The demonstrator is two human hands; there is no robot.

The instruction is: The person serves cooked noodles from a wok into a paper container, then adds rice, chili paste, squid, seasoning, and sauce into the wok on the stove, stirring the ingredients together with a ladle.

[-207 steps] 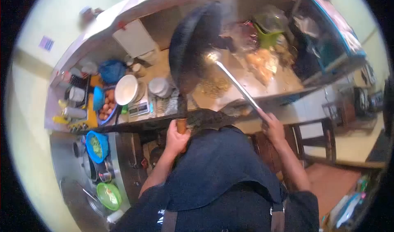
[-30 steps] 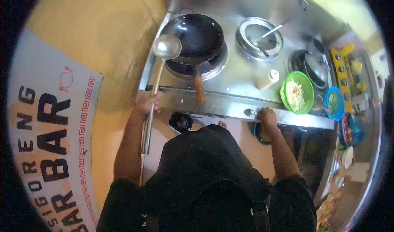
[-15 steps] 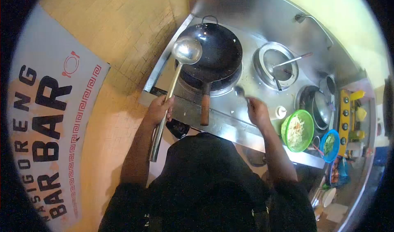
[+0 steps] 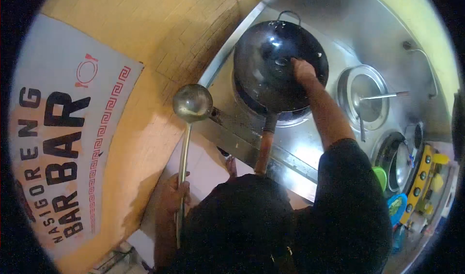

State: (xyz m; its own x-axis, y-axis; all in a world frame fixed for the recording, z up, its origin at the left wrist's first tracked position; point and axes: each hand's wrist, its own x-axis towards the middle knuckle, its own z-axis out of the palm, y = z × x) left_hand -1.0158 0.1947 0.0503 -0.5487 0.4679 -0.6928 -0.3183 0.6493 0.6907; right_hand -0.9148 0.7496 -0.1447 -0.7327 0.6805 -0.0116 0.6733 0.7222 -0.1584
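The wok [image 4: 261,80] is in place but shows only scraps [image 4: 319,55], most work seemingly remaining, the left hand [image 4: 175,192] gripping a ladle [image 4: 193,102] beside it, the right hand [image 4: 305,72] apparently a spoon [image 4: 281,61] above.

- Wok [image 4: 259,78] on the bench [image 4: 301,150], handle toward the wearer.
- Right hand [image 4: 304,70] over wok; spoon [image 4: 281,62] just left of its fingers.
- Pot [image 4: 346,97] right of wok; utensils [image 4: 380,97] lie at it, handles past rim.
- Pan [image 4: 381,150] farther right, nearer wearer; bowl [image 4: 381,177], then basin [image 4: 402,215], beside it.
- Ladle [image 4: 185,148] left of wok, handle in left hand [image 4: 175,192].
- Banner [image 4: 68,143] far left.
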